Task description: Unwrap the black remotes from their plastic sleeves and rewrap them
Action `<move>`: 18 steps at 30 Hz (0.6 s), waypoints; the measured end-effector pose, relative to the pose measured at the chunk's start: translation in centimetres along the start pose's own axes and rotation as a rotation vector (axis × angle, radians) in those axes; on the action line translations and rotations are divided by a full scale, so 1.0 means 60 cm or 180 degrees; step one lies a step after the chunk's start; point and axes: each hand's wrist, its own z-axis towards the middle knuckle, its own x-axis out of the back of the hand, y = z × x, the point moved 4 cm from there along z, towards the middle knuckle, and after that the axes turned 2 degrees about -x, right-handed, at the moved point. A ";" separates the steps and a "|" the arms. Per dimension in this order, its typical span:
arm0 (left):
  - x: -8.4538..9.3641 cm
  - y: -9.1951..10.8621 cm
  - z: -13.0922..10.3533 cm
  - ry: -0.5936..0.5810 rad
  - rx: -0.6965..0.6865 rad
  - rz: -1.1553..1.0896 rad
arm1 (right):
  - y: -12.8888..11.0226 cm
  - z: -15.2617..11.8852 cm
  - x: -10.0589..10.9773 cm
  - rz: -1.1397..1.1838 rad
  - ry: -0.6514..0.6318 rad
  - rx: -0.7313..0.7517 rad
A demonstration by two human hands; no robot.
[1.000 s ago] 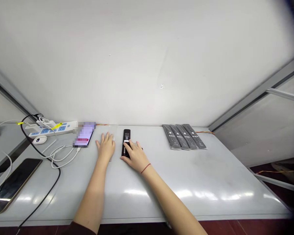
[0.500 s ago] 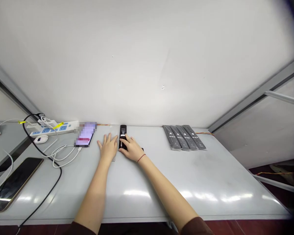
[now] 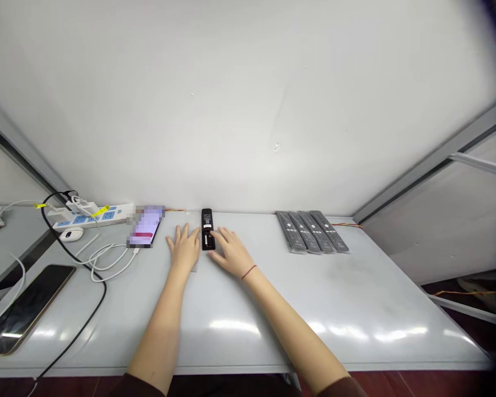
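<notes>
A black remote control [image 3: 207,219] lies face down between my hands, its battery compartment [image 3: 209,241] uncovered. My left hand [image 3: 184,248] rests flat to its left, fingers spread, the fingertips close to the remote's edge. A small edge of a clear plastic sleeve [image 3: 194,268] shows under that hand's side. On the other side, my right hand [image 3: 232,255] has its fingers apart, with a fingertip at the compartment's right edge; whether it presses the remote I cannot tell. Anything beneath the right palm is hidden.
Several remotes in plastic sleeves [image 3: 313,232] lie in a row at the right back. Toward the left are a lit phone [image 3: 147,227], a power strip [image 3: 123,212], a white earbud case [image 3: 71,235], looped cables and a dark phone [image 3: 27,309]. A wall stands behind the table [image 3: 355,298].
My right hand has slid right and slightly back off the remote, exposing its battery compartment. A dark piece that showed beside the right hand is out of sight. My left hand stays in place.
</notes>
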 end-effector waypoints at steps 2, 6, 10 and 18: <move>0.001 0.005 -0.001 0.0055 -0.0112 0.0017 | 0.007 -0.026 0.007 -0.0093 -0.0021 0.0024; -0.004 0.010 -0.002 0.0021 -0.0289 -0.0041 | 0.012 -0.042 0.002 -0.0219 -0.0023 0.0209; -0.010 0.006 0.000 0.0023 -0.0307 -0.0081 | -0.008 -0.017 -0.014 -0.0183 0.0248 0.0337; -0.016 -0.004 0.008 0.0008 -0.0316 -0.0053 | -0.038 0.011 -0.034 -0.0175 0.0388 0.0019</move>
